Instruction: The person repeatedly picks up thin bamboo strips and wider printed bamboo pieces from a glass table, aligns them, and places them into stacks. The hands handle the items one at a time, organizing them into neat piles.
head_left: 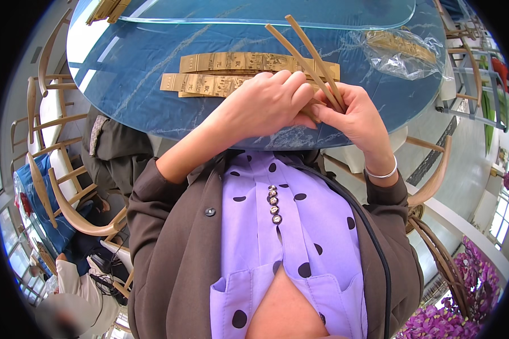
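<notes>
A pair of wooden chopsticks sticks up and away from my right hand, their lower ends pinched between its thumb and fingers. Beside it, my left hand has its fingers curled shut, close to the chopsticks' lower ends. Something small and brown shows between the two hands, mostly covered by the fingers. Just beyond my left hand lie several flat gold paper chopstick sleeves with dark print, in overlapping rows. Another row of gold sleeves runs behind them and passes under the chopsticks.
The round table has a blue marbled top, with a raised glass turntable at its far side. A clear plastic bag holding more gold sleeves lies at the right. Another gold bundle sits far left. Wooden chairs stand around.
</notes>
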Available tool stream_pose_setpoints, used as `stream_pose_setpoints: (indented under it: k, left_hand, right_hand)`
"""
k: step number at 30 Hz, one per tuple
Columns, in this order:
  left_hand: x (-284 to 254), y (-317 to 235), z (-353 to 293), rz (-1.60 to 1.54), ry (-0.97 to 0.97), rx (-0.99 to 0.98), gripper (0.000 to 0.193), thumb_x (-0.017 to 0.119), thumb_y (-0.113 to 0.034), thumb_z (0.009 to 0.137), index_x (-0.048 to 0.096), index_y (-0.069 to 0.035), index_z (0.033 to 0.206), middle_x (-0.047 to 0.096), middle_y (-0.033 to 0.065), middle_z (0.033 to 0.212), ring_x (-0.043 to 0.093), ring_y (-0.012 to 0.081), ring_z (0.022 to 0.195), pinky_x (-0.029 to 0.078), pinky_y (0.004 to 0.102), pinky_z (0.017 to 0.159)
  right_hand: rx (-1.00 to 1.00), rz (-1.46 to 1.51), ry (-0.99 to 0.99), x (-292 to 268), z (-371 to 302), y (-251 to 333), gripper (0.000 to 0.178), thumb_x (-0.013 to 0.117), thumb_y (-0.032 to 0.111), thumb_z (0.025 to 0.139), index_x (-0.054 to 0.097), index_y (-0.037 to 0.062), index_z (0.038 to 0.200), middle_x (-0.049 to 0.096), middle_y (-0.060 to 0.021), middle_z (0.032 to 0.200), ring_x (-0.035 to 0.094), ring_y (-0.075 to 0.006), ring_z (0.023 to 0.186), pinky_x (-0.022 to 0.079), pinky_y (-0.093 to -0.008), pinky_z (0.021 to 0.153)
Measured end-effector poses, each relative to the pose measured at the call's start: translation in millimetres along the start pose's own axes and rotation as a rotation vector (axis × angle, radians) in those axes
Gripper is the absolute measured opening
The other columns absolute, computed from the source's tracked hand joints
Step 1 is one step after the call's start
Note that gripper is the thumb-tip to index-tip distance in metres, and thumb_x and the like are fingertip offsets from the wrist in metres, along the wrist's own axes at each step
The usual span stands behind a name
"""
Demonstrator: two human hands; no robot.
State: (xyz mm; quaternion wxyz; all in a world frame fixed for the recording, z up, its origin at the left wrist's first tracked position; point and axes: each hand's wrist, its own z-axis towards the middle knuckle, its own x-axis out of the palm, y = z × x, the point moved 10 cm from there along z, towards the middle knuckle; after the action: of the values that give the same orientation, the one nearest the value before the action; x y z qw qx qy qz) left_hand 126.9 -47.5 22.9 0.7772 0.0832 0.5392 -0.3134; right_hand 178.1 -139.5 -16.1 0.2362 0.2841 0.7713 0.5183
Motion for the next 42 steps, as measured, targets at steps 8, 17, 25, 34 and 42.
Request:
stream_pose_setpoints:
  k: [8, 17, 25, 34, 42]
  left_hand:
    - [11.1, -3.5, -1.3, 0.088, 0.063, 0.021, 0.041, 0.064, -0.046, 0.09, 0.053, -0.008, 0.103, 0.054, 0.0023, 0.091, 0.061, 0.0149, 0.083, 0.05, 0.0289, 0.068]
    - [-2.6, -6.2, 0.2, 0.089, -0.05, 0.056, 0.039, 0.067, -0.039, 0.089, 0.055, -0.008, 0.109, 0.056, 0.0012, 0.092, 0.061, 0.0145, 0.083, 0.05, 0.0278, 0.07]
    - [-4.5, -5.1, 0.5, 0.052, -0.055, 0.064, 0.037, 0.068, -0.035, 0.089, 0.056, -0.007, 0.11, 0.054, 0.0011, 0.088, 0.062, 0.014, 0.084, 0.051, 0.0281, 0.07]
    - [1.1, 1.5, 0.7, 0.029, -0.012, 0.042, 0.038, 0.069, -0.033, 0.089, 0.054, -0.006, 0.11, 0.056, 0.0035, 0.093, 0.063, 0.0177, 0.088, 0.052, 0.0301, 0.072]
    - [-9.6, 28.7, -7.5, 0.124, -0.036, -0.051, 0.038, 0.067, -0.033, 0.091, 0.052, -0.004, 0.109, 0.057, 0.0059, 0.097, 0.063, 0.0208, 0.092, 0.053, 0.0317, 0.075]
  right_hand:
    - [-0.028, 0.068, 0.002, 5.5, 0.1, 3.1, 0.018, 0.075, 0.012, 0.089, 0.07, -0.0045, 0.093, 0.061, 0.0031, 0.077, 0.049, -0.0027, 0.068, 0.04, -0.0193, 0.059]
    - [0.004, 0.003, -0.01, -3.6, 1.8, 0.3, 0.012, 0.072, 0.008, 0.088, 0.072, -0.0043, 0.09, 0.061, 0.0046, 0.076, 0.049, -0.0016, 0.067, 0.038, -0.0193, 0.059]
    - [0.017, 0.095, -0.004, -6.2, 0.7, -5.5, 0.015, 0.074, 0.011, 0.089, 0.071, -0.0028, 0.093, 0.058, 0.006, 0.074, 0.045, -0.0011, 0.066, 0.035, -0.0192, 0.059]
    - [-0.015, -0.021, -0.02, -14.4, 0.5, -5.6, 0.024, 0.077, 0.02, 0.09, 0.069, -0.0011, 0.099, 0.059, 0.0051, 0.078, 0.046, -0.0013, 0.068, 0.035, -0.0192, 0.059]
    - [-0.08, -0.28, -0.131, -45.1, -34.6, 25.1, 0.022, 0.056, 0.022, 0.105, 0.064, 0.0017, 0.103, 0.052, 0.0044, 0.073, 0.042, -0.0031, 0.064, 0.032, -0.02, 0.055]
